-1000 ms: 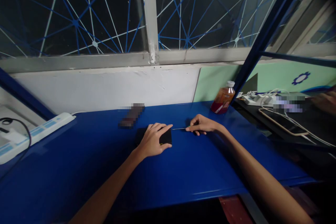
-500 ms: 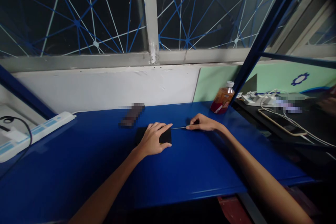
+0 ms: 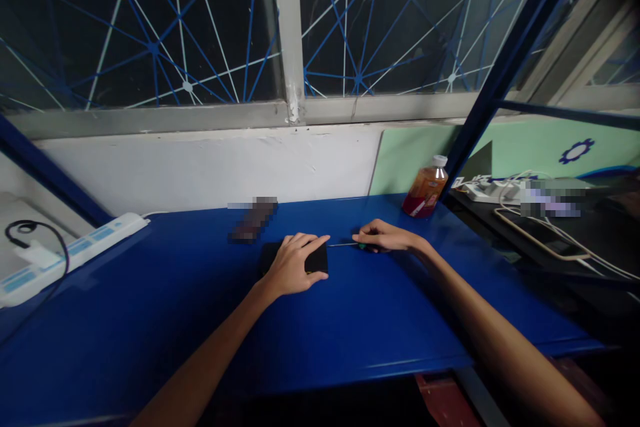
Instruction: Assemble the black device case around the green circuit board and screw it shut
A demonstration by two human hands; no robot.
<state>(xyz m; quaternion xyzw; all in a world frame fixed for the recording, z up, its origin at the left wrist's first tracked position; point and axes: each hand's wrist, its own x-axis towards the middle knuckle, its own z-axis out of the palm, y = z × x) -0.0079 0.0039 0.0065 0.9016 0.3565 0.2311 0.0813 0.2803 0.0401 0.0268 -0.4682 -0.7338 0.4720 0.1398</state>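
A flat black box (image 3: 318,260) lies on the blue table (image 3: 350,327). My left hand (image 3: 293,263) grips it from above, fingers across the top and thumb by its near edge, covering much of it. To the right, my right hand (image 3: 383,237) is closed on a screwdriver, with a bit of green handle showing under the fingers. The thin metal shaft of the screwdriver (image 3: 343,244) points left at the right side of the box. Whether the tip touches the box, I cannot tell.
Behind the box lies a blurred-out dark oblong (image 3: 255,219). A drink bottle (image 3: 426,188) stands at the back right. A white power strip (image 3: 75,257) with a black cable is on the left. At far right, a phone (image 3: 540,233) lies among white cables.
My right hand's fingers have shifted along the screwdriver, and green handle now shows beneath them. My left hand and the box stay together in place; the view has shifted slightly.
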